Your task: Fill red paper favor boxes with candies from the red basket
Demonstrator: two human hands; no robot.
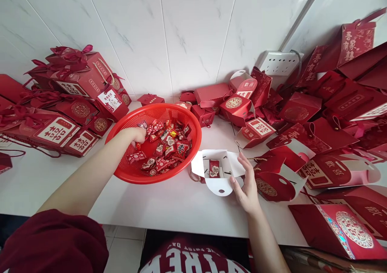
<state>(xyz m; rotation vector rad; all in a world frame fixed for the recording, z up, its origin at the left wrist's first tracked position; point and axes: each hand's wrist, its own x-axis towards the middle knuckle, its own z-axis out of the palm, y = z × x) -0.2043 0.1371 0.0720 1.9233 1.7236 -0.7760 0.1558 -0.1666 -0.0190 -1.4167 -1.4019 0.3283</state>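
Note:
A red plastic basket (157, 179) holds many small wrapped candies (169, 140) in red, gold and dark wrappers. My left hand (137, 136) reaches into its left side with the fingers curled down; a small orange-red wrapped candy shows at the fingertips. To the right of the basket stands an open gift box (222, 187), white inside, with its flaps folded out. One red wrapped candy (214, 168) lies in it. My right hand (246, 184) grips the box at its right side, thumb by the front flap and fingers along the right flap.
Closed red gift boxes (57, 130) with ribbons are stacked at the left. Many more red boxes (320, 170), several with open lids, crowd the right side. A white power strip (279, 62) sits by the tiled wall (196, 31). The white table's (169, 208) front edge is near my body.

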